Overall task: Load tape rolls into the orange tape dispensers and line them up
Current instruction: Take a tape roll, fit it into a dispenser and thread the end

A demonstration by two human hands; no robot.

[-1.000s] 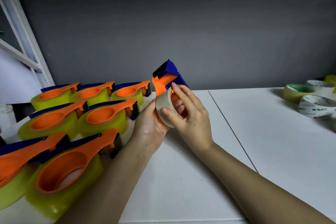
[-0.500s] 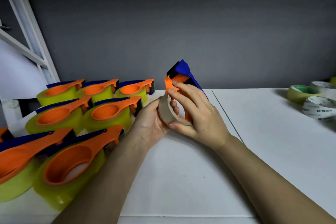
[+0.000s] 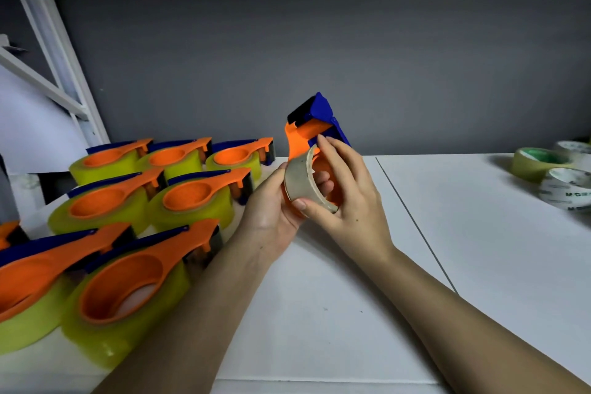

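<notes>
Spanning the whole lower field, white flat surface [image 3: 319,313]; a thin seam runs across its right part. Left side: loaded orange plastic tape dispensers with blue cutter ends [image 3: 192,198], each sitting in a yellow translucent roll, lined in rows; the nearest ones blurred and cut off by the frame's left edge, so no full count. Far right edge: loose rolls of tape [image 3: 540,163], one yellowish with green core, others white with print too small to read, partly cut off.

Centre, above the surface: left hand [image 3: 271,205] grips one orange-and-blue handheld dispenser [image 3: 307,134] from below, blue end tilted up; its lower body hidden behind both hands. Right hand [image 3: 348,201], grip pinching a narrow beige tape roll [image 3: 299,181] between thumb and fingers, holds it against the dispenser's orange hub. Whether the roll is fully seated cannot be told.
</notes>
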